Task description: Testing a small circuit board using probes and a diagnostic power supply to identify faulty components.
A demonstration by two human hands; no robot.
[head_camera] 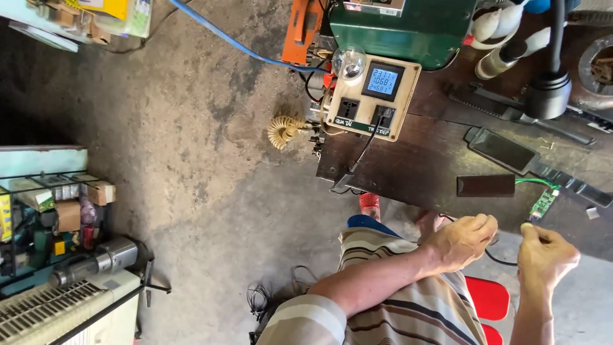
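My left hand is curled shut on a thin black wire that loops across to my right hand. The fingertips of my right hand pinch a small pale piece just below a small green circuit board. That board lies at the edge of the dark workbench with a green wire running from it. A dark rectangular block lies beside the board. My striped shirt fills the bottom of the view.
A beige test panel with a bulb, a lit meter and sockets sits on the bench, a black cord plugged into it. Behind stands a green machine. A blue cable, a coiled cord, a cluttered shelf and a red stool are around.
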